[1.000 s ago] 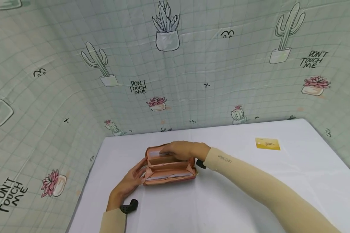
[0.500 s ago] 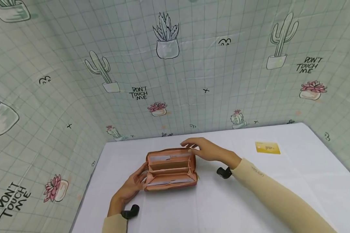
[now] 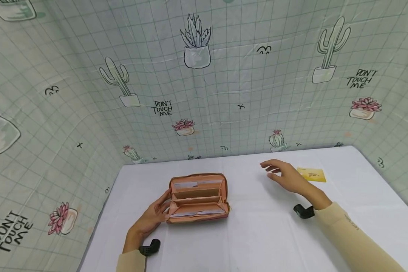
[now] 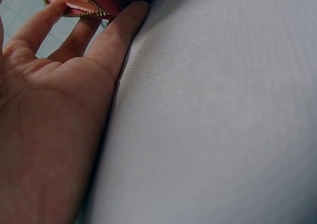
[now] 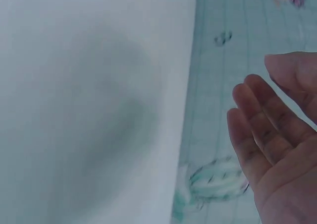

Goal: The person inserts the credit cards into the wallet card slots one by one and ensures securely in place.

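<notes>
A pink zip-around wallet lies spread open on the white table, its middle compartments facing up. Pale cards show in slots along its far and near inner sides. My left hand touches the wallet's left end with extended fingers. Up close in the left wrist view, the fingers meet the wallet's zipped edge. My right hand is in the air to the right of the wallet, holding nothing, fingers loosely bent. Just beyond it lies a yellow card, its left edge partly covered by the hand.
The white table ends at the back against a pale green gridded cloth printed with cacti, which also runs down both sides. Each wrist wears a black camera.
My right hand has come out of the wallet and moved right towards the yellow card. Its withdrawal uncovers the cards in the far slots. My left hand stays at the wallet's left end.
</notes>
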The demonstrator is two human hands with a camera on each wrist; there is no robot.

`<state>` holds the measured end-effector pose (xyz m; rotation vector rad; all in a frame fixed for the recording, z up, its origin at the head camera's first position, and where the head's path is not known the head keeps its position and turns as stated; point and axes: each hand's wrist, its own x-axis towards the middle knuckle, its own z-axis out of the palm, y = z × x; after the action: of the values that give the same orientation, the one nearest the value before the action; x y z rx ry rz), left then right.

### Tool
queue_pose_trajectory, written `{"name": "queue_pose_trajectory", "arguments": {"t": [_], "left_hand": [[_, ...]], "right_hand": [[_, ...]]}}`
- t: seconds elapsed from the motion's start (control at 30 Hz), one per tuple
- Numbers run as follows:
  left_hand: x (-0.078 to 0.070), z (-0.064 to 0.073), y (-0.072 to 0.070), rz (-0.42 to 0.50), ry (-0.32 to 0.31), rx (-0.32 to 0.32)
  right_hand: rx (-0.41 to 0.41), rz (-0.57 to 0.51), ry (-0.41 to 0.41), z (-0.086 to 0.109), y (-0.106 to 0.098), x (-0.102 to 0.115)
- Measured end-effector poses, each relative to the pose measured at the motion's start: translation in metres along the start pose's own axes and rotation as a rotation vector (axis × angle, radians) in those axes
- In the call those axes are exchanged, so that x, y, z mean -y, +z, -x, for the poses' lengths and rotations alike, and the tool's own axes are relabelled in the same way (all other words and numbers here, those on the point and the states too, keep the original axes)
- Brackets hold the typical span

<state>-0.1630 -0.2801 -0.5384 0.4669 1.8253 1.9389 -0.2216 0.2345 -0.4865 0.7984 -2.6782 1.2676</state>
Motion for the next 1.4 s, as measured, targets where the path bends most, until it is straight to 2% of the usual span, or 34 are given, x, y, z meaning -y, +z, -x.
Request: {"name": "queue_pose_trajectory", "arguments": {"t": [0.2, 0.37, 0.6, 0.77, 1.17, 1.4], "left_hand": [[-0.001, 0.0, -0.002, -0.009, 0.012, 0.011], [-0.001, 0.0, -0.001, -0.012, 0.003, 0.0], [0.0, 0.002, -0.001, 0.005, -0.005, -0.004], [0.0, 0.002, -0.002, 0.009, 0.006, 0.006], [0.002, 0.0, -0.002, -0.008, 0.008, -0.002], [0.003, 0.0, -0.002, 0.02, 0.027, 0.013]], "right_hand": [[-0.068, 0.085, 0.106, 0.033, -0.025, -0.029], [-0.118, 0.144, 0.192, 0.052, -0.041, -0.049], [-0.103, 0.184, 0.329, 0.067, -0.057, -0.071], [-0.089, 0.208, 0.387, 0.072, -0.065, -0.08], [-0.058, 0.246, 0.377, 0.069, -0.074, -0.093], [0.027, 0.23, 0.441, 0.064, -0.08, -0.096]]}}
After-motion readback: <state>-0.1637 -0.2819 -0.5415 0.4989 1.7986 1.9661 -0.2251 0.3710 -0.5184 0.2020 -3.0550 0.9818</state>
